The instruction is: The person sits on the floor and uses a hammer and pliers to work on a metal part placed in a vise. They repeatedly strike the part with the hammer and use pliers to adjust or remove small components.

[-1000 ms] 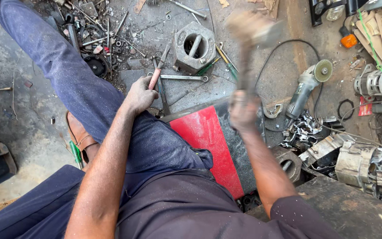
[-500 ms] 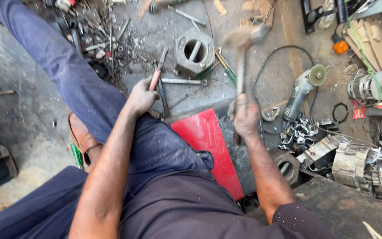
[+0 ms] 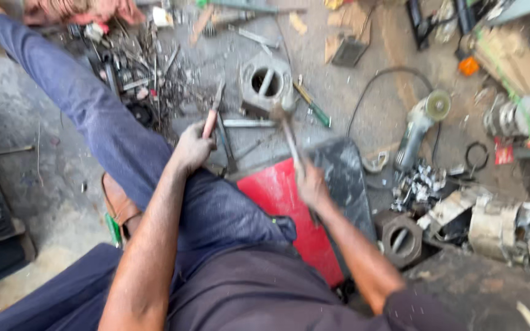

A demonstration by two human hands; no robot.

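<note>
Here, step: we judge a hammer blow is under way.
Left hand [image 3: 192, 149]: clamped on the red-handled chisel [image 3: 211, 117], beside the hexagonal metal block [image 3: 266, 83].
Right hand [image 3: 311, 184]: clamped on the blurred hammer [image 3: 286, 132].
Next: we'd want a steady chisel.

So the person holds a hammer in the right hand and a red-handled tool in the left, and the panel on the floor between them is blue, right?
Not quite: the panel is red, not blue, as the head view shows. The rest stands: the right hand grips a blurred hammer, and the left hand holds a red-handled tool.
</note>
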